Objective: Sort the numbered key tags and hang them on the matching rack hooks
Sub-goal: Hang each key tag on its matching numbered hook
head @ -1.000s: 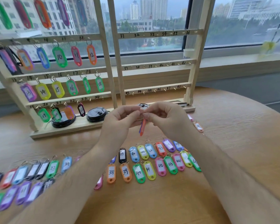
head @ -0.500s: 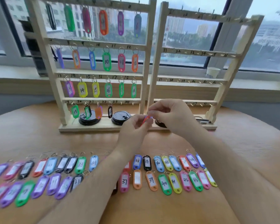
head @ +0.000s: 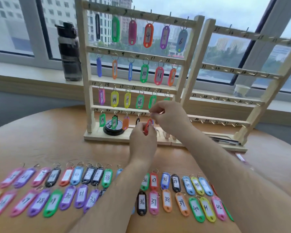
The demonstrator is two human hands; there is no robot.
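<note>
Head view: the left rack [head: 86, 64] stands on the wooden table [head: 40, 140]. Tags fill its top 3 rails, and 4 more hang from the bottom rail.

At the right end of that bottom rail, just in front of the rack, both hands hold the red key tag [head: 148, 126]. The left hand [head: 142, 140] grips the tag's lower body with curled fingers. The right hand [head: 170, 118] pinches its upper end just under the rail near the mark 23. Whether the ring is on a hook cannot be told.

A black round lid [head: 112, 131] lies on the rack's base, below the hanging tags. The right rack [head: 242, 73] stands just right of the left rack.

In front of the left rack, on the near side of the table, loose tags [head: 166, 199] lie in 2 rows, with 36 to 42 readable. Behind the rack's left post a dark water bottle [head: 69, 51] stands on the windowsill.
</note>
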